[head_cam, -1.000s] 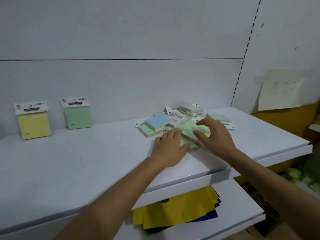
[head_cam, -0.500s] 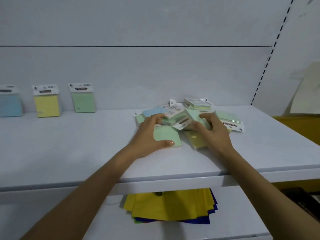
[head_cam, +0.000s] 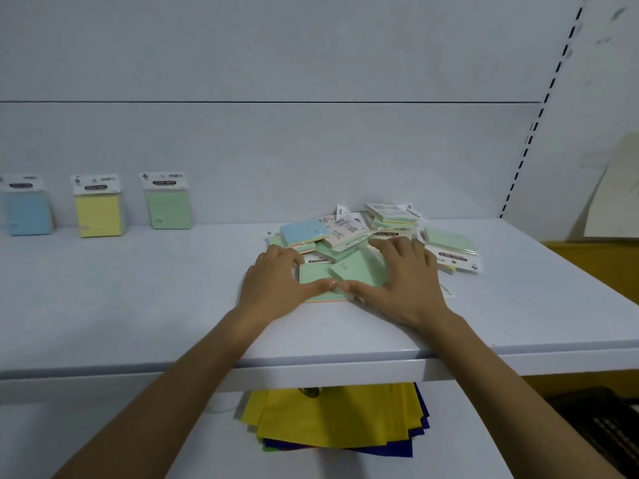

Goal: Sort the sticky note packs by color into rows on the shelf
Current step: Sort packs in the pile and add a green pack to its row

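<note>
Single head-worn wide-angle view, forward and down, close over the shelf [head_cam: 138, 305]

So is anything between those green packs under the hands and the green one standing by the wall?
Nothing visible. The shelf from the green packs left to the standing green pack shows no object; the pile lies behind and right.
</note>
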Demonstrator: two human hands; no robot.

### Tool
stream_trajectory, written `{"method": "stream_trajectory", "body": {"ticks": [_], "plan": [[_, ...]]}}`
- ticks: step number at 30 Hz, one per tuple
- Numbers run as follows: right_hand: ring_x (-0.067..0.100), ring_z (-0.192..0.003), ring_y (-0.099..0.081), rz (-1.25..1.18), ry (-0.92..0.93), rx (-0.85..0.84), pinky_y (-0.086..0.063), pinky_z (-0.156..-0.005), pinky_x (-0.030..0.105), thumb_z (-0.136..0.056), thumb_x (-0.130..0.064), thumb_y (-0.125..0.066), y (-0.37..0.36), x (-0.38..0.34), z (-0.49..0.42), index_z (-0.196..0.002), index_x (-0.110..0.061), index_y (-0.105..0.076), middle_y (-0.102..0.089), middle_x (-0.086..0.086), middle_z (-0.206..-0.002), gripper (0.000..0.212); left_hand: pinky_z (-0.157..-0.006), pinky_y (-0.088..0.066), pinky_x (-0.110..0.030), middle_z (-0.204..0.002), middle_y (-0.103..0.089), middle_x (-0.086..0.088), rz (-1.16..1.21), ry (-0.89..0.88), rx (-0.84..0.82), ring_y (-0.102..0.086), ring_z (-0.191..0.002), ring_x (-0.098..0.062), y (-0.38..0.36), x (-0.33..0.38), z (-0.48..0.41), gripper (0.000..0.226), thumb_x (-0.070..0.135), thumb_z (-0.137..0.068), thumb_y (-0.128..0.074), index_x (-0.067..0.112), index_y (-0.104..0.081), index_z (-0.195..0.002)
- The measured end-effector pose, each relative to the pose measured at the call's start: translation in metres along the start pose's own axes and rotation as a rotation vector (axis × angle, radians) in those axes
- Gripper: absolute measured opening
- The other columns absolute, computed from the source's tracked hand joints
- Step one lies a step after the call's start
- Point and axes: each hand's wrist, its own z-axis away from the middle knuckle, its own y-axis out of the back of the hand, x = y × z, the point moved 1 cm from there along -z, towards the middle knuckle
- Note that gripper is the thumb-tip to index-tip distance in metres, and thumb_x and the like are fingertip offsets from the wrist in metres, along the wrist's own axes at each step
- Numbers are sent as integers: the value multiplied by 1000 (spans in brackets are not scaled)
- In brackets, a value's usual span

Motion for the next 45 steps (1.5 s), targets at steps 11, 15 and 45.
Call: {"method": "stream_trajectory", "body": {"ticks": [11,15,45], "plan": [[20,-102,-46,3,199,-77,-40,-86,35,-66,-73,-45,0,-2,3,-116,-26,-60,-55,-4,-114,70,-79,-37,-37,-102,-63,-1,-448,-90,160,-54,-96,-22,-1,8,6,68,73,-83,-26,19,-66,-94],[20,-97,-43,16,258,-128,-37,-82,32,-66,-65,-44,-2,-5,0,-114,-24,-57,-54,-2,-114,64,-74,-49,-33,-97,-67,3,-53,-140,70,-59,-95,-21,-4,4,5,48,61,-83,-44,19,-64,-92],[13,-96,-68,-1053,-217,70,-56,-82,45,-78,-33,-71,1,-35,5,-112,-20,-61,-71,-3,-106,37,-82,-56,-37,-110,-69,-6,1516,122,-131,-67,-97,-21,15,34,14,42,-6,-85,-55,11,-50,-123]]}}
